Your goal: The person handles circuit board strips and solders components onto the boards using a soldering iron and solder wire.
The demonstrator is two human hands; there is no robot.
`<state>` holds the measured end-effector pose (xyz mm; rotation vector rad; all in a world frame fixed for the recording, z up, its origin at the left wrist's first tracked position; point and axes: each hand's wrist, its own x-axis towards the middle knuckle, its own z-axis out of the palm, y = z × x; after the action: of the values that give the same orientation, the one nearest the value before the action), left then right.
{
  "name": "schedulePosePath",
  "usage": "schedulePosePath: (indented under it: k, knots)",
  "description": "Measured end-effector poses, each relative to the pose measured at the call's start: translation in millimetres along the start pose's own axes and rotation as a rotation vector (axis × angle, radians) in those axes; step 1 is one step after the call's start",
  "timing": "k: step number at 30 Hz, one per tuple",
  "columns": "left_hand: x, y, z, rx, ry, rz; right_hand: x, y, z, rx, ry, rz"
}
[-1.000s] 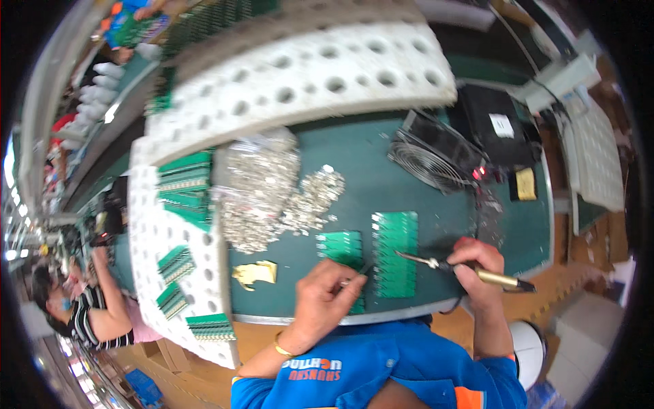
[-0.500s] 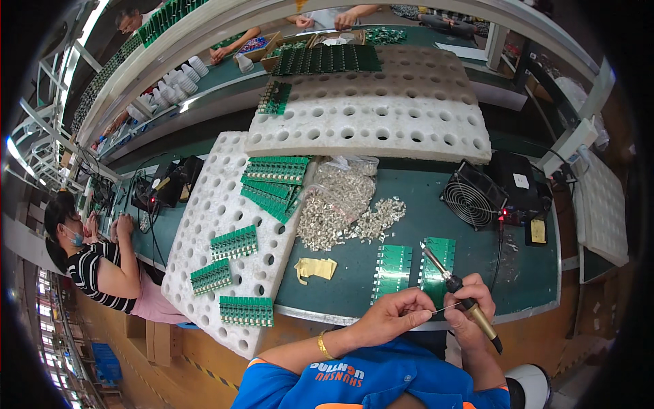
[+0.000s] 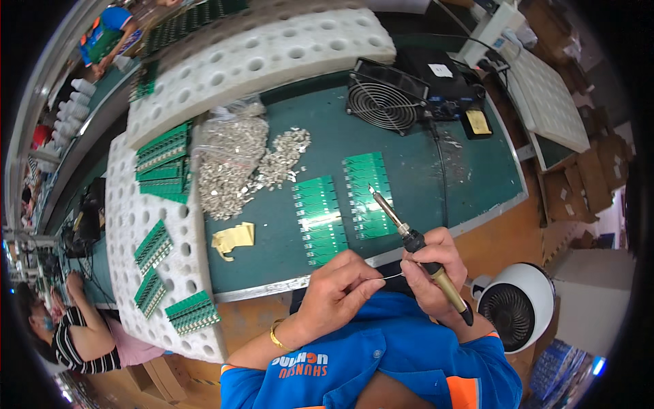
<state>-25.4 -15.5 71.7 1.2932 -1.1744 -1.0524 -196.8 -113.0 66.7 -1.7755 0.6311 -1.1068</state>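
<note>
White and orange lettering, upside down in this view and warped by folds, crosses the chest of the blue shirt (image 3: 409, 351); a white label (image 3: 440, 70) with a small dark mark, too tiny to read, sits on the black box (image 3: 463, 95) at the far side of the table (image 3: 272, 262). The two hands are apart: the left hand (image 3: 340, 290) pinches a thin wire (image 3: 392, 277) between thumb and forefinger, and the right hand (image 3: 436, 273) grips a soldering iron (image 3: 413, 240) by its handle. The wire runs across to the right fingers, where its end is hidden. The iron's tip is over the right-hand green circuit board panel (image 3: 368, 215); it may be hovering rather than touching, but the angle makes that hard to judge. A second green panel (image 3: 319, 221) lies just beside it, to the left, near the left hand. Further left are a torn yellow piece (image 3: 234, 238), a clear plastic bag (image 3: 235, 136) and a loose heap of small metal parts (image 3: 283, 157). A black fan (image 3: 383, 105) stands beside the box, its body partly behind the grille. The far foam board (image 3: 327, 51) is cut by the dark rim, and a co-worker in a striped top (image 3: 85, 341) is distorted at the left edge.
</note>
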Motion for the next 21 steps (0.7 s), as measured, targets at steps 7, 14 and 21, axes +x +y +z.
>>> schedulePosePath:
  k: [7, 14, 21]
  knots:
    - [0, -14, 8, 0.323, 0.085, 0.155, -11, 8, -12, -0.265, 0.004, -0.125]
    - [0, -22, -2, 0.406, 0.163, 0.212, -2, 20, -16, -0.268, -0.024, -0.110]
    - [1, -25, -13, 0.463, 0.471, 0.001, 9, 33, -30, -0.134, -0.096, -0.050]
